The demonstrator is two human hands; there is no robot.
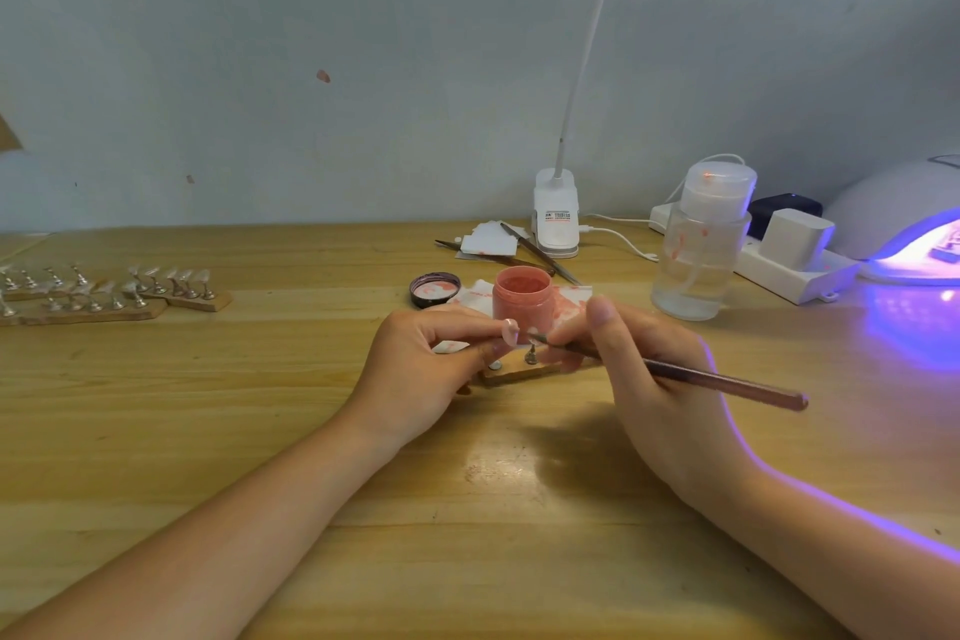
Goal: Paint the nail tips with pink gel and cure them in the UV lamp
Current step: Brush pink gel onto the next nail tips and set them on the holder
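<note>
One nail tip (510,331), pinched in the left hand (415,359), sits just before the open pink gel jar (521,299); the right hand's (654,379) grip pinches the brush (675,372), bristles touching the tip; likely light, thin and slippery once wet, so hold by its stand; the lit UV lamp (904,224) waits at the counter's (260,431) right edge.

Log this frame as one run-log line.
step: painting nail tip | left hand: holds tip | right hand: holds brush | gel jar: open | UV lamp: lit
</note>
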